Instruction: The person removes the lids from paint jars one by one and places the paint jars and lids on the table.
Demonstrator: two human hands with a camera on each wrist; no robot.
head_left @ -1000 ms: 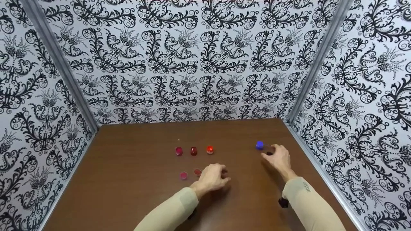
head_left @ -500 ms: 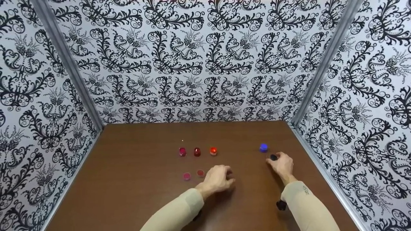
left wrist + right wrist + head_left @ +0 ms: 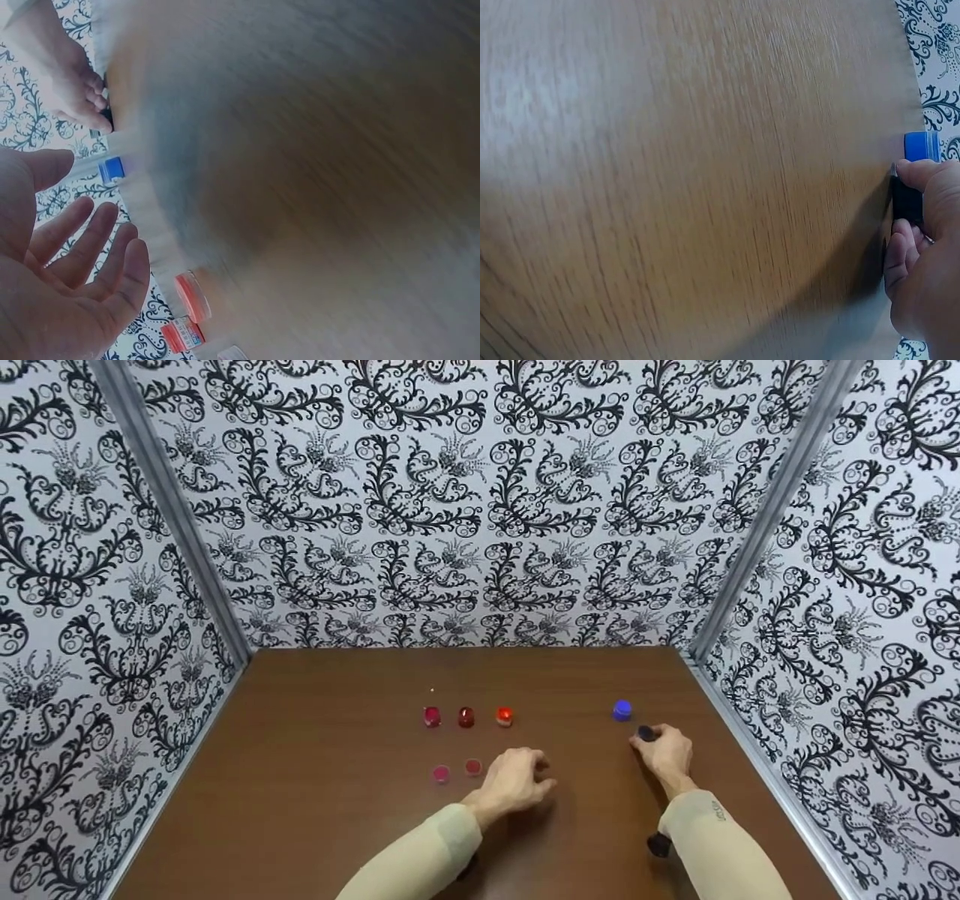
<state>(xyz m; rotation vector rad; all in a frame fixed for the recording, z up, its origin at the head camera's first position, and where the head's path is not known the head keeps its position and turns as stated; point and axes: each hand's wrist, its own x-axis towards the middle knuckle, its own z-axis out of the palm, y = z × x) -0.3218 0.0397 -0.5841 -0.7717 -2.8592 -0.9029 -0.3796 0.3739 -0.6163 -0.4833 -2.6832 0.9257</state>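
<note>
My right hand pinches a small black jar between thumb and fingers, low over the table at the right. Just beyond it stands a small blue jar. My left hand is held over the middle of the table, palm side facing right, fingers loosely bent with nothing in them. Left of this hand lie two small round pots, one dull red and one pink. Behind them is a row of small jars: crimson, dark red and bright orange-red.
The brown wooden table is enclosed by walls with a black-and-white scroll pattern. Grey metal rails run along the corners and side edges. A dark wrist-worn device shows beneath the right sleeve.
My right hand has drawn back slightly from the blue jar, its fingers now closer around the black jar. The head view has shifted a little; my left hand has stayed nearly still.
</note>
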